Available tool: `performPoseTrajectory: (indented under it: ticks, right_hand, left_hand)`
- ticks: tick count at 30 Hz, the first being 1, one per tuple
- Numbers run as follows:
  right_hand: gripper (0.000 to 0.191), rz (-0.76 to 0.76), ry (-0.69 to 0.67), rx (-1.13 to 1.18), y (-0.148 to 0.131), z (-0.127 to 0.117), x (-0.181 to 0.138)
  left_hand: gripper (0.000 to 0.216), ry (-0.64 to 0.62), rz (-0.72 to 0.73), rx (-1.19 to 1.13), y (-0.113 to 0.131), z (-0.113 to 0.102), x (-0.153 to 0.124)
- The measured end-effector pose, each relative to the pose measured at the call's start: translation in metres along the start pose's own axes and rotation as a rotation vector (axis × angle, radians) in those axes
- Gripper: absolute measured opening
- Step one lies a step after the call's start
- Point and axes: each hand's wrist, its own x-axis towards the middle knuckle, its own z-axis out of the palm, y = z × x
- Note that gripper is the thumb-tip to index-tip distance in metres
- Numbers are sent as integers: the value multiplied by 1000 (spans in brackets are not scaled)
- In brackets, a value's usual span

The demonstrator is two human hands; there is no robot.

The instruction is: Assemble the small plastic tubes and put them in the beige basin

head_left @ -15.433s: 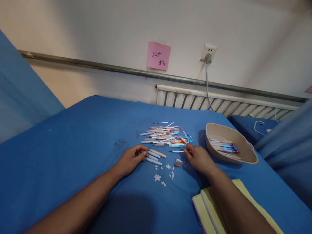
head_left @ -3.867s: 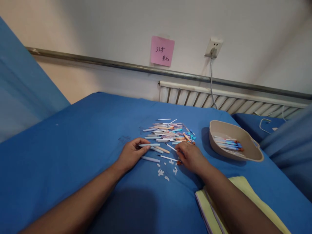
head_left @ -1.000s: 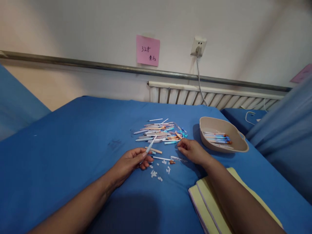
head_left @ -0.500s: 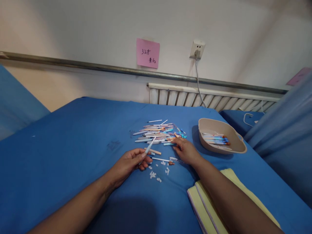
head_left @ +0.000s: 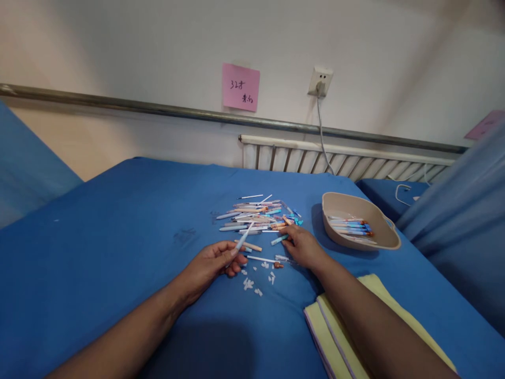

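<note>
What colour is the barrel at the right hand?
Light turquoise: the barrel at the right hand shows in the head view.

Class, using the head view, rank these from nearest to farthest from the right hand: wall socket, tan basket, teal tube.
1. Teal tube: in the right hand, sticking out leftward.
2. Tan basket: to that hand's right.
3. Wall socket: high up, beyond both others.

Handwritten "32" on the pink note (head_left: pixel 241 87), on the wall (head_left: pixel 280 42) beyond the far edge of the blue-covered bench (head_left: pixel 98 252), followed by characters too unclear to read. Too blurred for reading on the pink paper (head_left: pixel 485 125) past the far right corner.
</note>
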Motion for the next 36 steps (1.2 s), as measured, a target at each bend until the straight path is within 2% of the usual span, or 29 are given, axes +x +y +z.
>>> performPoseTrajectory:
  ticks: [3,8,11,16,29,36]
  right_hand:
    - [28,24,50,14,0,-4,-2]
    - [21,160,253,-25,5,-15,-3]
    - [18,251,280,-55,10,-18,-2]
    - [19,309,218,-86,15,-17,-1]
    - [17,269,83,-94,8,-13,-2]
    - [20,71,-51,-202,-2,-15,-5]
  left_hand:
    - [28,-1,7,10,-1,-1,0]
    - [27,-5,10,9,-3,-2,2]
    - [27,-16,17,22,-3,-3,2]
    - [26,-21,6,15,-2,-2,1]
    - [26,-30,7,18,-3,-3,1]
    - [27,-23,-3,25,-3,-3,2]
